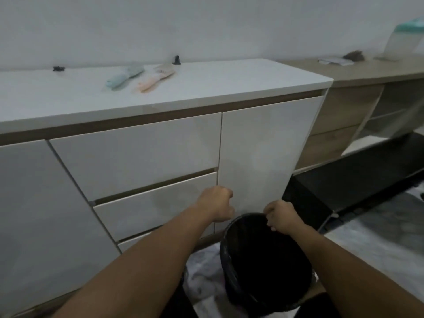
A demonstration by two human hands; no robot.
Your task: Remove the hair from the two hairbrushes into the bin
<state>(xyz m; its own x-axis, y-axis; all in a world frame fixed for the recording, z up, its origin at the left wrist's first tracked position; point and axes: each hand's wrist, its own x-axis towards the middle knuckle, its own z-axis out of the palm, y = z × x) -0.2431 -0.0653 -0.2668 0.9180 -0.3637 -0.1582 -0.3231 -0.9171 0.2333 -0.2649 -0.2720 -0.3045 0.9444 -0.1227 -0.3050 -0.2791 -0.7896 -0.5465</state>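
Note:
Two hairbrushes lie side by side on the white countertop (229, 76), far from both hands: a teal hairbrush (125, 76) and, to its right, a pink hairbrush (156, 76). Any hair on them is too blurred to make out. Low in front of the cabinet stands a black bin (263, 260) lined with a black bag. My right hand (282, 216) grips the bin's far rim. My left hand (218, 204) is curled in a fist just left of the bin, against the edge of the white cabinet door (263, 152), with nothing visible in it.
A black clip (59, 68) and a small black object (176, 60) sit at the back of the countertop. On the wooden desk (367, 70) to the right are a clump of hair (354, 56), papers and a teal-lidded container (403, 40). White cloth (204, 271) lies on the floor by the bin.

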